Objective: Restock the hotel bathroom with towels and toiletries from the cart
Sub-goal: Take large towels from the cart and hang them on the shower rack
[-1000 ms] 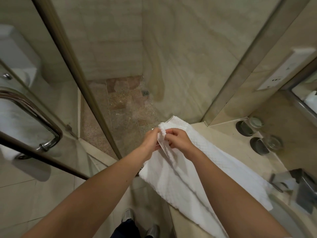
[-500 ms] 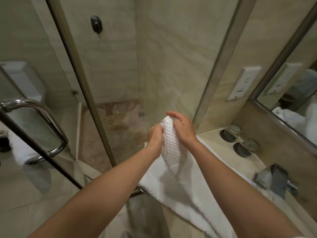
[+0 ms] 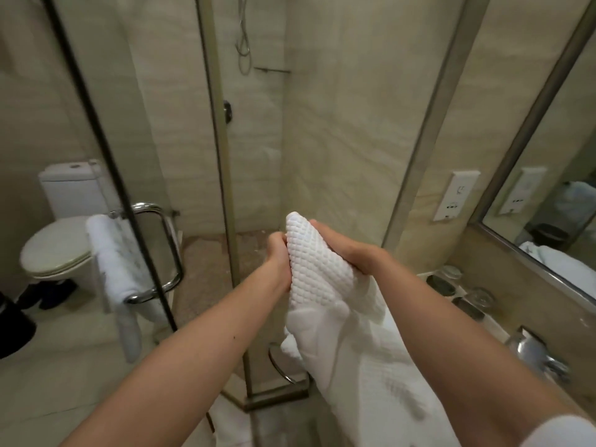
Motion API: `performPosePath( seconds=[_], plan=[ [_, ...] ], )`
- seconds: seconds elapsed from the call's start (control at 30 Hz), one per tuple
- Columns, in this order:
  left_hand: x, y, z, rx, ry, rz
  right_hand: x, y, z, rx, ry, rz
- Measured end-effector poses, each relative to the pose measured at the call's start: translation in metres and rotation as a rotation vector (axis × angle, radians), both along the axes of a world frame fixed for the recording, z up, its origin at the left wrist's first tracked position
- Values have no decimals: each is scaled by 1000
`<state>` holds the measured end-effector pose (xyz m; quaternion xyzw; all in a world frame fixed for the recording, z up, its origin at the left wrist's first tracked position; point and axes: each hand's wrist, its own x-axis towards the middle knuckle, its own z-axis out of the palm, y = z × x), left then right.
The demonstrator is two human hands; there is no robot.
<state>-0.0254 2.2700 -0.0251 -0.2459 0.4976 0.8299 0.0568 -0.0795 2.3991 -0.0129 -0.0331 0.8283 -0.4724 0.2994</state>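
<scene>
Both hands on the white waffle towel (image 3: 311, 266), rolled end up, in front of the glass shower partition (image 3: 225, 175). Left hand (image 3: 278, 257) grips the roll's left side, fingers curled in tight. Right hand (image 3: 343, 250) wraps the right side; its fingertips are hidden behind the cloth, so it's probably a full curl, but how far round they go can't be told.

Delta vs 0.5 s ago:
- The right hand's fingers were draped loosely over the top of the roll; now they clamp its side, and the top pokes out above both hands.
- The roll is longer and tighter. The loose tail still trails down to the right over the vanity counter (image 3: 498, 330), close to the faucet (image 3: 537, 353).
- The view has tipped up: the toilet (image 3: 54, 253) and the shower hose (image 3: 243, 37) are now in frame.
- A second towel (image 3: 109, 262) still hangs on the door handle (image 3: 171, 253).
</scene>
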Motion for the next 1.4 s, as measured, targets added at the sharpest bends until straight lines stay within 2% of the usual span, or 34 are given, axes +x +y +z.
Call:
performPosePath(
  seconds=[0.23, 0.37, 0.43, 0.57, 0.67, 0.77, 0.83, 0.93, 1.07, 1.4],
  plan=[
    [84, -101, 10, -93, -56, 235, 73, -107, 6, -53, -34, 152],
    [147, -155, 18, -30, 22, 364, 123, -171, -1, -190, -55, 266],
    [180, -186, 18, -64, 65, 470, 143, -200, -10, -233, -110, 311],
    [228, -261, 14, -264, 39, 672, 174, -258, -25, -379, -143, 294],
    [263, -311, 21, -429, 1, 839, 199, -306, -19, -456, -67, 219],
    [287, -354, 30, -579, -12, 942, 225, -352, -11, -529, 4, 295],
    [296, -384, 33, -693, -35, 986, 234, -382, -7, -576, 68, 322],
    [302, -428, 37, -888, -65, 985, 235, -435, -4, -558, 143, 244],
    [289, -483, 39, -1044, -106, 955, 215, -506, 7, -583, 243, 177],
    [205, -629, 66, -1121, -37, 942, 112, -646, 53, -617, 346, 181]
  ],
)
